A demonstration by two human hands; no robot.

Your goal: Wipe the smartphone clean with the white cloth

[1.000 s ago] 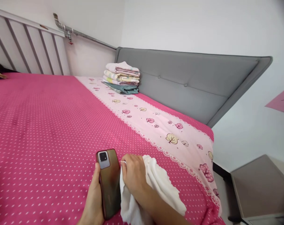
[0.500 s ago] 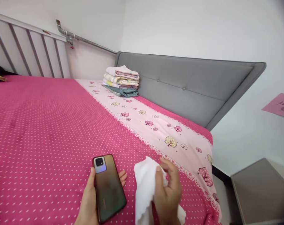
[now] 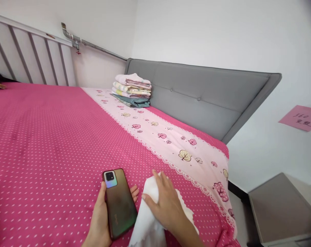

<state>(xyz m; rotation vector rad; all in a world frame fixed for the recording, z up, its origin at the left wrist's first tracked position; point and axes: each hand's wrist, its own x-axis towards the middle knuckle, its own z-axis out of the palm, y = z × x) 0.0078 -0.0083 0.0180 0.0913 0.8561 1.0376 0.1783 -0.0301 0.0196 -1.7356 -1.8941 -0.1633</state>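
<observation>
While left hand (image 3: 100, 207) is grasping phone (image 3: 121, 207), palm hidden, right hand (image 3: 168, 204) is covering cloth (image 3: 146, 218), grip unclear, cloth's near end leaving frame.

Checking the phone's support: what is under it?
The left hand lies under the phone, thumb along one edge, fingertips showing past the other. The phone covers the palm, and its own underside faces away from view.
</observation>
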